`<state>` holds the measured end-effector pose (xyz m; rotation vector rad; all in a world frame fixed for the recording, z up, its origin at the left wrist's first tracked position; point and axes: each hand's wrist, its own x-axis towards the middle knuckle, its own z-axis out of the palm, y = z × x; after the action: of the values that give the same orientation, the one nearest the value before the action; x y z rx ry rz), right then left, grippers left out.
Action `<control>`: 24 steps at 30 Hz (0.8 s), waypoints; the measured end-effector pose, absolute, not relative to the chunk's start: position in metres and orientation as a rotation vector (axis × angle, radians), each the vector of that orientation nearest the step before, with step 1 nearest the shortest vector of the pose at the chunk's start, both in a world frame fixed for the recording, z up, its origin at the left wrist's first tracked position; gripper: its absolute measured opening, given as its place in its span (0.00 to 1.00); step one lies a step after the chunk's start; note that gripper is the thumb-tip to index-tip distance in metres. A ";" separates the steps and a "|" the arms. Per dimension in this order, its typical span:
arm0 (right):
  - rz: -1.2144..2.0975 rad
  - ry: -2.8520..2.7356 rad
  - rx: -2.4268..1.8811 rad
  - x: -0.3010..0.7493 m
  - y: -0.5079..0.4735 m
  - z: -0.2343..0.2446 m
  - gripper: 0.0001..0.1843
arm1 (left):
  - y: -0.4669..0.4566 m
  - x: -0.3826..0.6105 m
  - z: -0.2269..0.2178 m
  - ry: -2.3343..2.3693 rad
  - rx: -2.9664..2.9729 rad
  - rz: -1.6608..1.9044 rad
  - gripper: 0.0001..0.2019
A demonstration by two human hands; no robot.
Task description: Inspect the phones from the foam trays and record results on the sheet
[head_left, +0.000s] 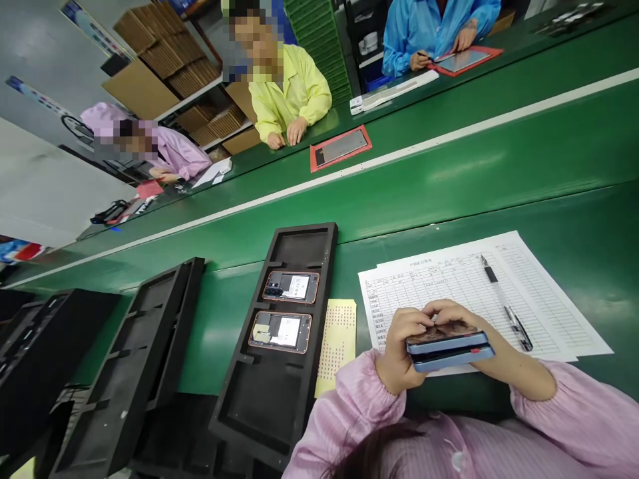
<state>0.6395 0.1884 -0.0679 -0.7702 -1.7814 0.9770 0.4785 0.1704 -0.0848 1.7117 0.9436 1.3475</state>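
The green desk (574,273) runs across the view. On its near left lies a long black tray (259,402); one opened phone (293,287) and another opened phone (284,332) sit in neighbouring slots, inner parts and white labels showing. Those bare insides look delicate, so the outer frame seems the safest hold.

To the right of the tray, the printed sheets (434,279) lie flat, thin and easily creased, and a yellow card (337,346) lies just beside the tray's edge.

Above the near part of the sheets, the left hand (401,342) has its fingers curled round the left end of two stacked phones, the upper phone (442,340) and the lower phone (452,361), both blue-edged. The right hand (459,316) bends its fingers over the far side of the upper phone; the stack hides the rest, so I cannot tell how much weight it bears.

The pair should feel rigid and fairly light, yet heavier than a single phone. The smooth edges probably slip, and one phone could slide against the other. Gripping both by the long sides, fingers off the dark screen, would suit them; a drop could crack the glass.

The smallest piece, a slim pen (506,306), rests on the sheets; it looks light, stiff and likely to roll, best picked up mid-barrel.
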 end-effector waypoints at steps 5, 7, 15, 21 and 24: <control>0.967 -1.831 -0.806 0.642 0.188 -0.072 0.05 | 0.168 0.474 -0.089 0.963 1.704 1.280 0.23; 0.945 -1.858 -0.856 0.642 0.188 -0.073 0.06 | 0.168 0.474 -0.095 0.985 1.674 1.278 0.24; 0.720 -1.839 -1.317 0.624 0.189 -0.044 0.09 | 0.155 0.500 -0.082 1.171 1.267 0.981 0.62; 0.775 -1.924 -1.167 0.627 0.185 -0.015 0.13 | 0.152 0.493 -0.052 0.855 1.123 0.899 0.58; 0.880 -1.773 -1.169 0.632 0.191 -0.020 0.20 | 0.147 0.482 -0.057 0.757 1.018 0.796 0.63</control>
<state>0.6320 0.1914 -0.0205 -1.1691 -1.7727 0.8801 0.4824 0.1475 -0.0569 1.0175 0.7573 0.7955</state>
